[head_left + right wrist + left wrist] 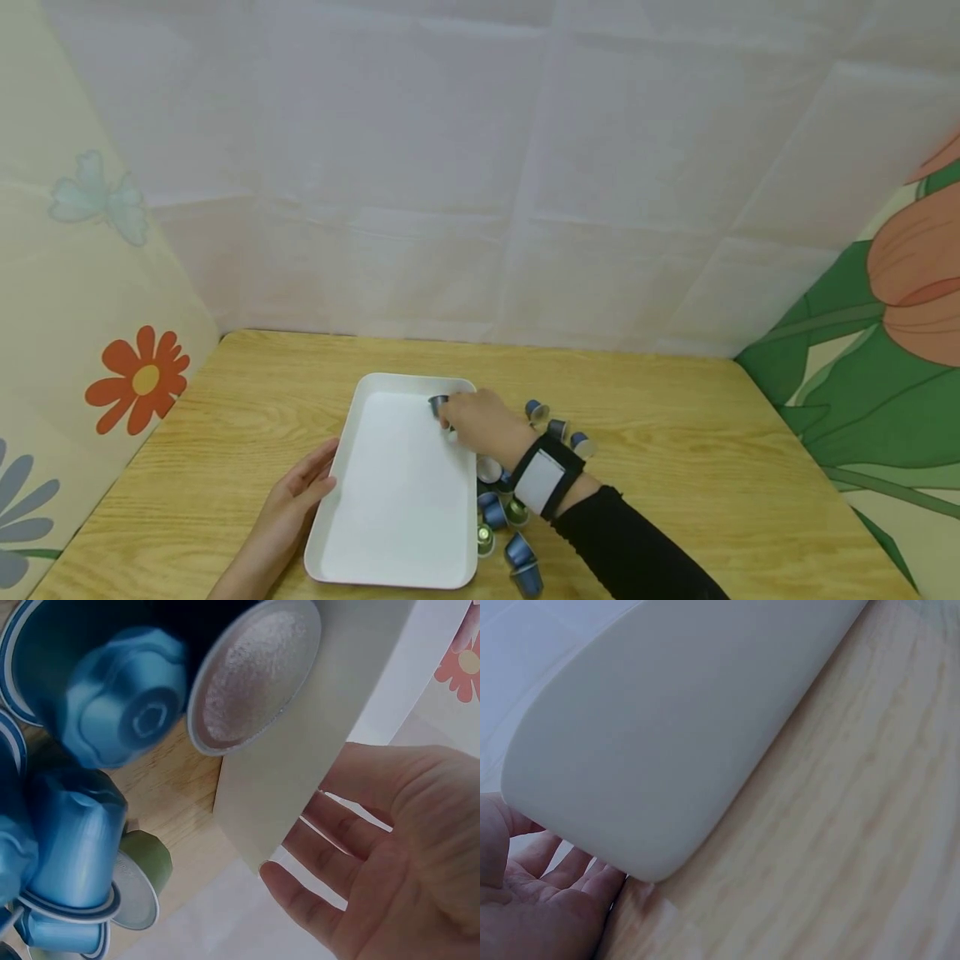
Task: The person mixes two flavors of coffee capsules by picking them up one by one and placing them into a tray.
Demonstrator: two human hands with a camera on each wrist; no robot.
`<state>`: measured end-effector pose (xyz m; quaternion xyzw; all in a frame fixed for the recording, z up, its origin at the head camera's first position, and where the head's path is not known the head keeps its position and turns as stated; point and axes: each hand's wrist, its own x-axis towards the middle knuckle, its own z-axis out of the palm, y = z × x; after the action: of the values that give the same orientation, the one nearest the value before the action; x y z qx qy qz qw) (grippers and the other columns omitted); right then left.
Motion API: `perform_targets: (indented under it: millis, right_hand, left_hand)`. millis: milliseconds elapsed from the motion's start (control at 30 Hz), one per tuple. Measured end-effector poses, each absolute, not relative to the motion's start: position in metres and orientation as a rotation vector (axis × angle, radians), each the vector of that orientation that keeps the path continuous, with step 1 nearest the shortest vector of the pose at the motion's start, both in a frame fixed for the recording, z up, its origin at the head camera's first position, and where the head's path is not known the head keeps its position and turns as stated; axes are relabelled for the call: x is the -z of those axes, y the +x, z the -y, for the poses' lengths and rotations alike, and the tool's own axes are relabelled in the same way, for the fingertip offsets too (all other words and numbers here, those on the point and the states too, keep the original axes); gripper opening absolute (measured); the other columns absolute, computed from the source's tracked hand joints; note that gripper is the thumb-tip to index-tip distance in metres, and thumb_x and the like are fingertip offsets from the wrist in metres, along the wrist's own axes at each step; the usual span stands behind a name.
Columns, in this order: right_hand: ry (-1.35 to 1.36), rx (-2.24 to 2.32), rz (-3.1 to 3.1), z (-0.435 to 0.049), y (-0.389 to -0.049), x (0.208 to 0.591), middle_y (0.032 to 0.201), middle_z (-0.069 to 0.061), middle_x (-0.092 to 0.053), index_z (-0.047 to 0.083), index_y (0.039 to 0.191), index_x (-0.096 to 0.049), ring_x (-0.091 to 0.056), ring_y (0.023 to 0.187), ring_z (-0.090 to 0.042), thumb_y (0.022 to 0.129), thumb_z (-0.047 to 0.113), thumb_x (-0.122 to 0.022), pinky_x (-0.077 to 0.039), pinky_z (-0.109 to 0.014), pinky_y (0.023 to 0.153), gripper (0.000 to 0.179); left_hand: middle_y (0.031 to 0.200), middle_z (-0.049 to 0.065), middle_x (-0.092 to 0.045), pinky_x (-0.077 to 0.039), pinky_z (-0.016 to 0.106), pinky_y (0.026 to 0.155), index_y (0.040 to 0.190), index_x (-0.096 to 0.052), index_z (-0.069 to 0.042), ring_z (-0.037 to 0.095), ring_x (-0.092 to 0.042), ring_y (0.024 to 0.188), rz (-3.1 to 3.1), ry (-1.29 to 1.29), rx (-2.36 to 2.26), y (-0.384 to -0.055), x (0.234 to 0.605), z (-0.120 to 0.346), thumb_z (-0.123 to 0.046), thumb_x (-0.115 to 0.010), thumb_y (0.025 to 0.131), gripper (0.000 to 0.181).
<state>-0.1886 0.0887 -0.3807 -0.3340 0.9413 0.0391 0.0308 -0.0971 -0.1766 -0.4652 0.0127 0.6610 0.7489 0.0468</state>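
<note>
A white rectangular tray [397, 492] lies on the wooden table. My left hand [296, 492] holds its left edge, thumb at the rim; in the left wrist view the fingers [566, 866] lie against the tray's side [645, 742]. Over the tray's far right corner, my right hand [487, 425] pinches a dark blue coffee capsule [438, 405]; the fingertips partly cover it. In the right wrist view that hand [375, 847] reaches over the tray wall [300, 742], which hides the fingertips. Blue capsules [79, 847] and a green capsule [146, 866] lie outside this wall.
Several loose capsules lie right of the tray, some under the right forearm, with a blue capsule [581, 443] farthest right. A white cloth [450, 167] hangs behind the table [675, 467]. Printed flower panels [885, 333] stand at both sides.
</note>
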Motion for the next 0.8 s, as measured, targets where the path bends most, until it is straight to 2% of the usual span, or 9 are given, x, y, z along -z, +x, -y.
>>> perform_targets:
  millis: [233,467,600,800]
  right_hand:
    - [-0.984,-0.076,-2.905,-0.089,-0.189,0.382,0.102,-0.002,-0.070,0.014,0.104,-0.075,-0.062,0.087,-0.014,0.088,0.003,-0.069,-0.053,-0.026,0.070,0.020]
    - [-0.983,-0.007,-2.931,-0.094,-0.187,0.376,0.106,-0.001,-0.070,0.012,0.112,-0.073,-0.065,0.093,-0.016,0.089,0.018,-0.075,-0.054,-0.030,0.075,0.025]
    - [-0.972,0.055,-2.943,-0.099,-0.183,0.369,0.110,-0.002,-0.069,0.013,0.117,-0.071,-0.065,0.094,-0.017,0.090,0.019,-0.073,-0.054,-0.033,0.077,0.027]
    - [-0.936,0.138,-2.975,-0.107,-0.173,0.364,0.108,-0.003,-0.068,0.011,0.115,-0.071,-0.065,0.092,-0.019,0.089,0.020,-0.075,-0.055,-0.033,0.078,0.027]
  left_hand:
    - [0.153,0.024,-0.033,-0.043,0.013,0.095,0.148,-0.033,0.010,-0.011,-0.050,0.115,-2.021,0.033,-2.289,-0.097,0.465,0.175,-0.003,-0.055,0.097,0.057]
    - [0.153,0.024,-0.033,-0.043,0.013,0.095,0.148,-0.034,0.010,-0.011,-0.050,0.115,-2.023,0.030,-2.288,-0.098,0.465,0.175,-0.003,-0.056,0.097,0.057]
    - [0.152,0.024,-0.033,-0.042,0.013,0.095,0.148,-0.033,0.011,-0.011,-0.050,0.115,-2.024,0.046,-2.293,-0.098,0.465,0.175,-0.002,-0.055,0.097,0.056]
    - [0.152,0.024,-0.033,-0.042,0.013,0.095,0.148,-0.033,0.011,-0.011,-0.050,0.115,-2.018,0.055,-2.299,-0.097,0.466,0.175,-0.002,-0.055,0.097,0.056]
